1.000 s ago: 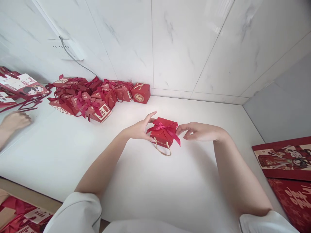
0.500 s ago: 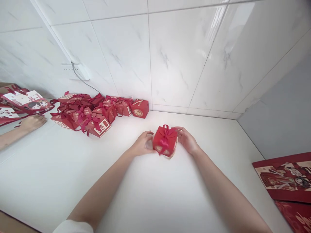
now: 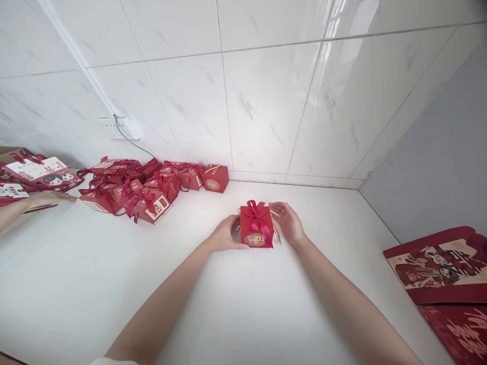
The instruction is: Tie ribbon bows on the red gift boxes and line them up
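A small red gift box [image 3: 249, 226] with a gold emblem on its front stands upright on the white table. Its top carries a dark pink ribbon bow [image 3: 257, 215], and a gold cord hangs at its right side. My left hand [image 3: 227, 234] is curved around the box's left side, thumb at the lower front corner; some fingers are hidden behind it. On the other side, my right hand [image 3: 288, 221] is open, fingers stretched out close to the box's right back edge. Whether those fingertips touch the box I cannot tell.
Several ribboned red boxes [image 3: 152, 205] are clustered at the back left, with another red box [image 3: 215, 178] at their right end. Red and white gift bags [image 3: 41, 170] lie far left beside another person's hand [image 3: 51, 197]. More red bags [image 3: 437, 263] are at right.
The gift box has turned so its emblem faces me and its bow is sharp. My right hand has come slightly away from it. The other person's hand has shifted.
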The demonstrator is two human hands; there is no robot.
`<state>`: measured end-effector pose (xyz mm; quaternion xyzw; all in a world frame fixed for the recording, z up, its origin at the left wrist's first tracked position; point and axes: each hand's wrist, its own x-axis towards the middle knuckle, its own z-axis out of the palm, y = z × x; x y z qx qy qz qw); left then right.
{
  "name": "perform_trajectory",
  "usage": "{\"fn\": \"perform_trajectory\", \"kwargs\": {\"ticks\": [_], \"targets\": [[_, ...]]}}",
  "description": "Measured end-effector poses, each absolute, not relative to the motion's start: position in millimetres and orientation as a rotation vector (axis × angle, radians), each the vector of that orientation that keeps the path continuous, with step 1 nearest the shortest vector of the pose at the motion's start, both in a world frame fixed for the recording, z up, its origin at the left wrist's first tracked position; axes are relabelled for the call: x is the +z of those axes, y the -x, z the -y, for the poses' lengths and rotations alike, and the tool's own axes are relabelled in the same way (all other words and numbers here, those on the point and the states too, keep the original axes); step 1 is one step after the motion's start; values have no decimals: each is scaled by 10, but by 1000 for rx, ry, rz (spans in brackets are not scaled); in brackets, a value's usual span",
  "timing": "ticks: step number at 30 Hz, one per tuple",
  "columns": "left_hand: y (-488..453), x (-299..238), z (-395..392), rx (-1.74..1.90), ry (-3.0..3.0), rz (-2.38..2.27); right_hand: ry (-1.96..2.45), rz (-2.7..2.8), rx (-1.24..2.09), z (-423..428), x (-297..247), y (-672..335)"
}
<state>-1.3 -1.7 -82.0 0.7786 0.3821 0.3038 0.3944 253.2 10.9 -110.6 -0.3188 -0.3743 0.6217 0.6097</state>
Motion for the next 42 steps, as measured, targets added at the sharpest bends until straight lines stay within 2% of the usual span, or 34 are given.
{"fn": "perform_trajectory", "kwargs": {"ticks": [3, 8, 19, 25, 36, 42], "targets": [[40, -856, -26, 770, -1915, -993, 731, 984, 1427, -24, -1085, -2502], [-61, -965, -143, 981, -1710, -1065, 734, 1185, 1472, 112, -1035, -2454], [-147, -1015, -178, 1021, -1768, -1329, 910, 1161, 1487, 102, -1096, -2342], [-149, -1002, -151, 1012, -1851, -1268, 903, 1145, 1390, 134, -1168, -2300], [-254, -1015, -130, 1207, -2214, -1212, 1070, 1192, 962, -17, -1286, -2370], [-197, -1038, -180, 1313, -1800, -1296, 1155, 1169, 877, 29, -1293, -2351]]}}
